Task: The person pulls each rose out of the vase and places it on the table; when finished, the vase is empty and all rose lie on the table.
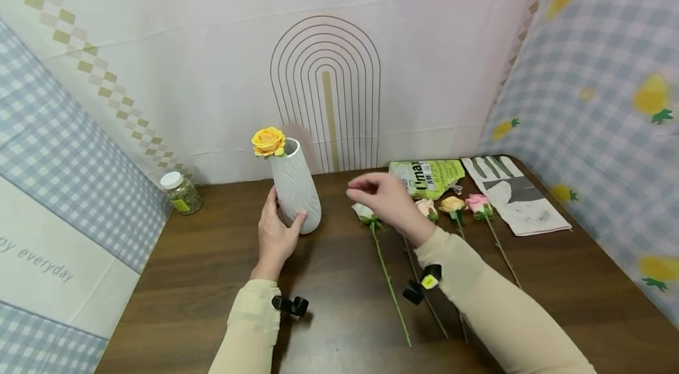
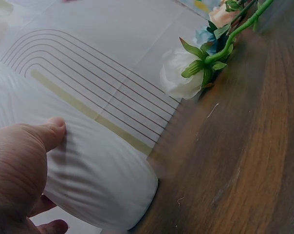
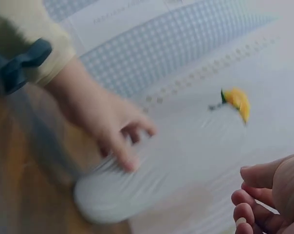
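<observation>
My left hand grips the lower part of a white ridged vase, thumb on the near side. The vase leans slightly to the left in the head view. A yellow rose shows at its mouth, leaning over the left rim; its stem inside is hidden. My right hand is in the air to the right of the vase, fingers loosely bent, with nothing visible in it. Below and beside it lie a white rose, a cream rose, an orange-yellow rose and a pink rose, stems toward me.
A small jar with a white lid stands at the table's back left. At the back right lie a green and white packet and a grey-white printed cloth. Patterned fabric hangs along the back and both sides.
</observation>
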The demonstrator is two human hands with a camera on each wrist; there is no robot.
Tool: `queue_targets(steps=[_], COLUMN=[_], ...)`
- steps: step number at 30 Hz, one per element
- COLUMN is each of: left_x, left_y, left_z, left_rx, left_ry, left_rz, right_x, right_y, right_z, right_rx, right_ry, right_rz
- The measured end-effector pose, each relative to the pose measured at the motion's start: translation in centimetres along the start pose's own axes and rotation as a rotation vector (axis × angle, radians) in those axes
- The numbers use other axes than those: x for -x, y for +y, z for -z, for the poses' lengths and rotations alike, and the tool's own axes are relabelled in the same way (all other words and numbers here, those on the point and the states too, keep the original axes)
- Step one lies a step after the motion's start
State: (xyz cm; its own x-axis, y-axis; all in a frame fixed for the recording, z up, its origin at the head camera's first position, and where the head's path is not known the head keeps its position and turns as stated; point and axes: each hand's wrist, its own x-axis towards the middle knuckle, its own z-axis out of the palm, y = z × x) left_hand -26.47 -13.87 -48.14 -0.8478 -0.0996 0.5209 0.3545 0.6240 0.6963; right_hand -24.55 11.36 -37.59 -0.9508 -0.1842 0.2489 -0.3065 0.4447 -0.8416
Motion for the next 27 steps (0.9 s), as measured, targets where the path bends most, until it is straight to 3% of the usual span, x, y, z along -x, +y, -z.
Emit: queue_targets(steps=[6, 11, 18, 27], left_x=[-0.1, 0.0, 0.1, 0.1], left_y=[0.0, 0.1, 0.1, 0.0], left_z=[0.2, 0.2, 0.0, 0.0], left_rx=[0.002, -0.011, -0.017, -0.006], left_ry=[0.0, -0.019, -0.026, -0.021], left_rz=[0.0, 0.025, 0.033, 0.026], right_x=[-3.4, -5.4, -7.2, -8.1], right_y=[-5.4, -8.3, -9.7, -9.5], right_z=[-1.5, -3.0, -4.6, -6.4], right_rx=[0.058, 0.078, 0.132, 0.237], right_ry=[0.002, -0.003, -0.036, -0.002], right_rz=[0.114, 0.127, 0.106, 0.111])
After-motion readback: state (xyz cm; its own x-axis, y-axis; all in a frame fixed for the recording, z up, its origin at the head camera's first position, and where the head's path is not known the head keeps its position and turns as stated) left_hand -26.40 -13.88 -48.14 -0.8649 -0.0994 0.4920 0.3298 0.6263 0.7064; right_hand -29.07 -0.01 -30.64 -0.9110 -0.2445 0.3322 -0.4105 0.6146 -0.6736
